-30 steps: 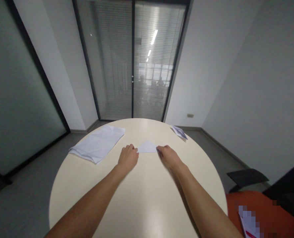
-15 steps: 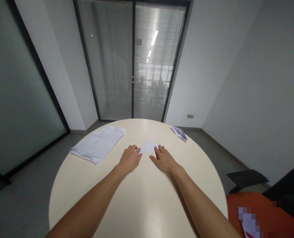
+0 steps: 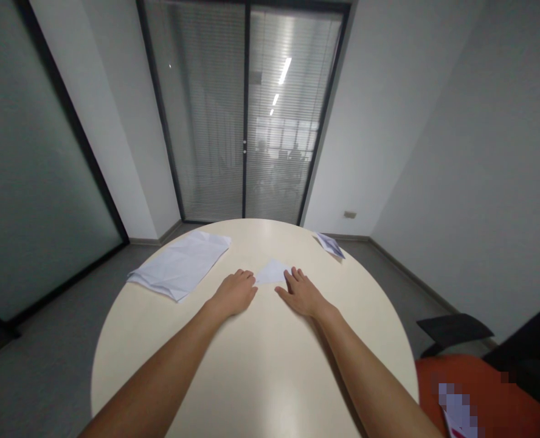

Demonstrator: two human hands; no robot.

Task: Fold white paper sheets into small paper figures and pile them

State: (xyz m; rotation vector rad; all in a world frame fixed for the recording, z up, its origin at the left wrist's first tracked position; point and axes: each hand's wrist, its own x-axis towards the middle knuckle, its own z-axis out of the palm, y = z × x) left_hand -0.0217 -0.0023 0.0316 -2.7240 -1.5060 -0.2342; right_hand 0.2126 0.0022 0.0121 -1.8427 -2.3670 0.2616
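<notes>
A small folded piece of white paper (image 3: pixel 271 272), roughly triangular, lies flat on the round cream table (image 3: pixel 265 365) between my hands. My right hand (image 3: pixel 300 292) rests at its right side, fingers stretched out and thumb apart, with the fingertips on or beside the paper's right corner. By the left corner is my left hand (image 3: pixel 234 292), palm down, its fingers slightly bent and its thumb held away from them. Whether its fingertips touch the paper I cannot tell. Neither hand grips anything.
Creased white sheets (image 3: pixel 183 264) lie at the table's left edge. A folded paper (image 3: pixel 329 245) sits at the far right edge. An orange chair (image 3: pixel 493 389) with a black armrest (image 3: pixel 455 328) stands to the right, papers on its seat. Glass doors (image 3: pixel 245 121) with blinds are behind.
My left hand has shifted slightly to the left, away from the paper's left corner, which now shows more. My right hand stays almost still.
</notes>
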